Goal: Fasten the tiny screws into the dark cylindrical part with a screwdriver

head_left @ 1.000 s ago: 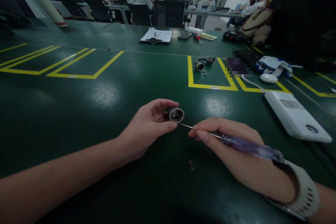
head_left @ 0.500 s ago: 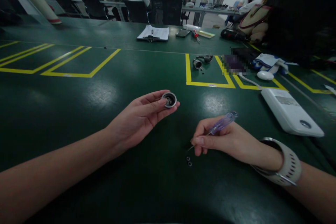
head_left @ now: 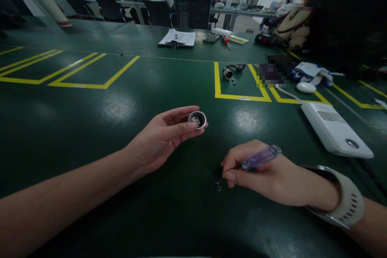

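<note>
Between thumb and fingers, my left hand [head_left: 171,131] grips a round metal cup-shaped part [head_left: 198,120] above the table. Its hollow side faces me, and small details show inside. My right hand [head_left: 256,173] is closed around a screwdriver [head_left: 262,157] with a clear purple handle; the fingers hide most of its shaft. Two small dark rings [head_left: 218,188] lie on the green table [head_left: 169,213], just left of my right fingertips. The screwdriver's tip is hard to make out near these rings.
Metal parts [head_left: 228,73] sit inside a yellow taped box farther back. To the right lie a white power bank [head_left: 337,129] with a cable, a white oval case [head_left: 306,87] and gloves [head_left: 313,72]. A clipboard [head_left: 177,38] and a phone [head_left: 211,38] rest behind. People sit beyond.
My right hand has shifted down and slightly right with the screwdriver. The cup-shaped part in my left hand has moved slightly right and down, its opening turned more toward me.
</note>
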Demonstrator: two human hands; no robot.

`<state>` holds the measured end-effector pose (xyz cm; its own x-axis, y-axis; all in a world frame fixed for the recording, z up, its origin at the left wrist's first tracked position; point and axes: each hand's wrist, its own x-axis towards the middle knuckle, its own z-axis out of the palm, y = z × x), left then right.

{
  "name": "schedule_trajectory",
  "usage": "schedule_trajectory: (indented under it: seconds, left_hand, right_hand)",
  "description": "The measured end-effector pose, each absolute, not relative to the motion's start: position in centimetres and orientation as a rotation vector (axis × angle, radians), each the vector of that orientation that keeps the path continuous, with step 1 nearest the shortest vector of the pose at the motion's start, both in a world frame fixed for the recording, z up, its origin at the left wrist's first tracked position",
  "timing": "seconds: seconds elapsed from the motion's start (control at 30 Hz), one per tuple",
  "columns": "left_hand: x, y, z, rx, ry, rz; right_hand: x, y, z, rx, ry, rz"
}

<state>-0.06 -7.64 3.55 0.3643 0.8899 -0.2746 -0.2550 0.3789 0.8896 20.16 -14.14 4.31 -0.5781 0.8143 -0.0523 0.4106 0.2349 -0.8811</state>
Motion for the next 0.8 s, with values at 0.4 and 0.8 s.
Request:
schedule_trajectory:
  seconds: [0.4, 0.8]
  left_hand:
    - [-0.1, -7.9, 3.1, 1.134, 0.999, 0.880]
    - [0.3, -9.0, 3.0, 1.221, 0.984, 0.751]
  right_hand:
    - [19.6, -14.2, 1.3, -0.738, -2.521, 0.010]
    - [19.2, -14.5, 1.6, -0.726, -2.301, -0.149]
